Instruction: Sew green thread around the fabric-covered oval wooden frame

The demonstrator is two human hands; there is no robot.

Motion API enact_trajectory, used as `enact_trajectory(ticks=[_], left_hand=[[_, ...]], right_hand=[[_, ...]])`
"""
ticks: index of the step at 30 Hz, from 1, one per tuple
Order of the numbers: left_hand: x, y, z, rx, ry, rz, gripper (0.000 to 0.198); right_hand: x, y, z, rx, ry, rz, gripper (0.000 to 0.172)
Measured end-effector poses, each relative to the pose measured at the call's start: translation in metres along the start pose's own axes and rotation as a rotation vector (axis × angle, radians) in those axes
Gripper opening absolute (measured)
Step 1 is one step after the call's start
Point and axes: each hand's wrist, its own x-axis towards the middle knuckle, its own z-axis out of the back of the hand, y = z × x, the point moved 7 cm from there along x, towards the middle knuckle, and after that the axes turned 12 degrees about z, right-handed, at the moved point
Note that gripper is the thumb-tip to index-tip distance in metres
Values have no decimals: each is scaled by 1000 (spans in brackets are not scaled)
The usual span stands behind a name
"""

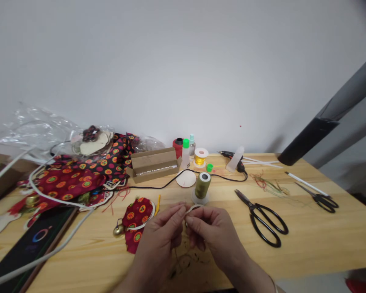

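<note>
White loop [192, 208] sits pinched between left hand [160, 234] and right hand [215, 232], both closed on it above the bench [308, 244]; olive thread spool [203, 185] stands just beyond; red patterned cloth [137, 219] with brass bell [119, 230] lies beside left hand; black scissors [262, 217] lie off right.

White loop [192, 208]: mostly hidden between left hand [158, 238] and right hand [215, 236]. Dark tablet [27, 248]: cut off by lower edge.

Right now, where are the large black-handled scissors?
In the head view, the large black-handled scissors lie on the wooden table, right of the person's right hand and the olive thread spool, with smaller scissors farther right.
</note>
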Motion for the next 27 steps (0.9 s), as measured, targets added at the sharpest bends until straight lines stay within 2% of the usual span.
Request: enact_trajectory(ticks=[10, 27], left_hand=[[2, 1, 0, -21, 24, 13, 30], [0, 0, 1, 9, -16, 1, 27]], right_hand=[[1, 2, 0, -63, 4, -21, 24], [-1, 2, -3, -116, 52, -32, 24]])
